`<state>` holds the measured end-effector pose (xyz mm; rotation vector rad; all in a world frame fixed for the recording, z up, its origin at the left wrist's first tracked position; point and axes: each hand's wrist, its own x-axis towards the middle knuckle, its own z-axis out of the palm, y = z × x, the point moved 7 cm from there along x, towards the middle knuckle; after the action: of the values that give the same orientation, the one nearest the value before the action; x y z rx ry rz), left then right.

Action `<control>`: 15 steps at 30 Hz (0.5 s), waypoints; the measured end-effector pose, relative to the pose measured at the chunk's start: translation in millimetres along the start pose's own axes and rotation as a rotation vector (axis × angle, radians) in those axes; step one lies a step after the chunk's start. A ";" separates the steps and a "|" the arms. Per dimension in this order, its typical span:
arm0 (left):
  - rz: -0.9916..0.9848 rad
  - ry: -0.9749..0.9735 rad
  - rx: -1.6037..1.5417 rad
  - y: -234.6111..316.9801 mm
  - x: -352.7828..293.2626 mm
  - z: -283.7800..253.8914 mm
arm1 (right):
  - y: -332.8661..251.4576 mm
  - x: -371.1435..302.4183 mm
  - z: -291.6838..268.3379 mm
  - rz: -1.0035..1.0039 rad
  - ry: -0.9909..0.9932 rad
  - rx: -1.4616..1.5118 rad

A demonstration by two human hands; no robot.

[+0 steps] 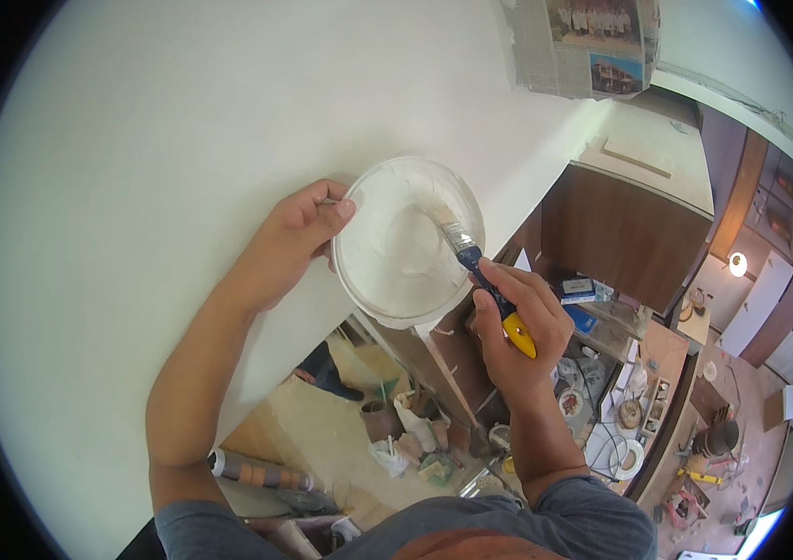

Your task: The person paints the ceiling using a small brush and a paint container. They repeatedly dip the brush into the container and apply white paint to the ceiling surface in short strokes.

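A round white plastic bowl (373,280), whitened inside, is held out in front of me. My left hand (301,229) grips its left rim, the thumb over the edge and the other fingers partly hidden behind. Over the bowl's right side, my right hand (525,327) is closed around a paintbrush (462,245). The brush has a dark blue handle with a yellow end and a metal band. Its pale bristles point into the bowl, close to or touching the inner surface.
A broad white surface (135,140) fills the left and top. Newspaper (588,47) covers something at the top right. A brown cabinet (620,229) stands to the right, above a cluttered bench (602,434). Below are a person's leg (329,373), a bucket (379,422) and several bags.
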<state>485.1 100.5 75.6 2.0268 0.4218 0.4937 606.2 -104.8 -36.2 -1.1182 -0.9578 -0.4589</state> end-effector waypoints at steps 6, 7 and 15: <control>-0.009 0.002 0.038 -1.9 -0.9 -4.2 | 0.8 11.9 -1.0 0.028 -0.077 0.048; -0.019 0.031 0.033 3.1 -4.9 -3.9 | 5.0 12.8 -7.0 0.050 -0.126 0.100; 0.104 0.251 -0.061 67.5 -43.0 -53.0 | 67.2 151.2 -10.1 0.166 0.230 1.191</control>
<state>427.7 87.1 151.2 1.9410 0.4476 0.8207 741.3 -65.6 51.6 -0.0495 -0.7233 0.1504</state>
